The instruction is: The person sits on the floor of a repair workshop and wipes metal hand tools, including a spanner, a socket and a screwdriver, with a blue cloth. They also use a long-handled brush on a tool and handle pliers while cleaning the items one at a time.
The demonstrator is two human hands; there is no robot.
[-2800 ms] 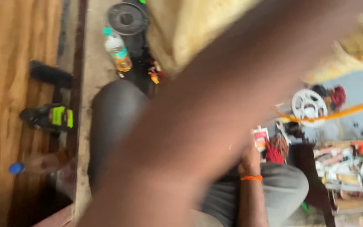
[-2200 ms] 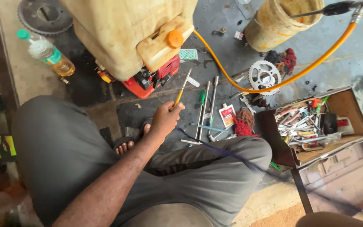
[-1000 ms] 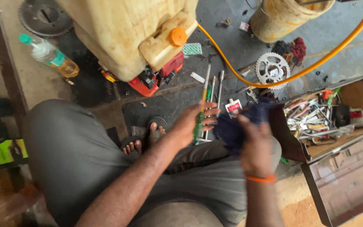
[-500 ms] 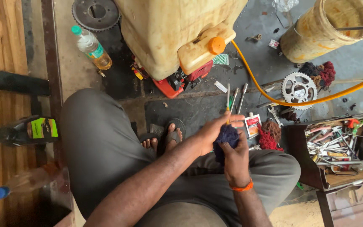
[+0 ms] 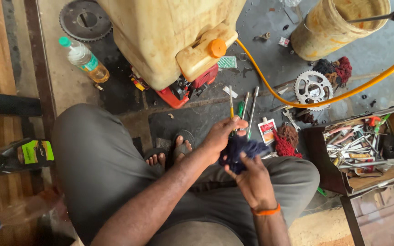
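1. here, the left hand [image 5: 222, 136] was closed around a yellow-handled tool [image 5: 231, 107] whose tip rose above the fingers, and it also touched a wad of dark blue cloth [image 5: 242, 152] held over the lap.
2. the right hand [image 5: 251, 180], with an orange band [image 5: 265, 211] at the wrist, pinched the cloth from below with curled fingers.
3. an open toolbox [image 5: 361, 177] at the right held a jumble of wrenches, pliers and screwdrivers; single pieces were hard to tell apart.
4. a yellowish bucket [image 5: 338, 27] stood at the top right with a dark rod [image 5: 379, 17] leaning in it; its contents could not be made out.
5. a plastic bottle [image 5: 84, 60] with a green cap held amber liquid in its lower part.
6. a big yellowed tank [image 5: 169, 36] with an orange cap [image 5: 216, 48] sat on a red engine [image 5: 188, 86], its top cut off by the frame.
7. the tool's lower end was hidden inside the hand and cloth.
8. an orange hose [image 5: 297, 98] ran off the right edge.
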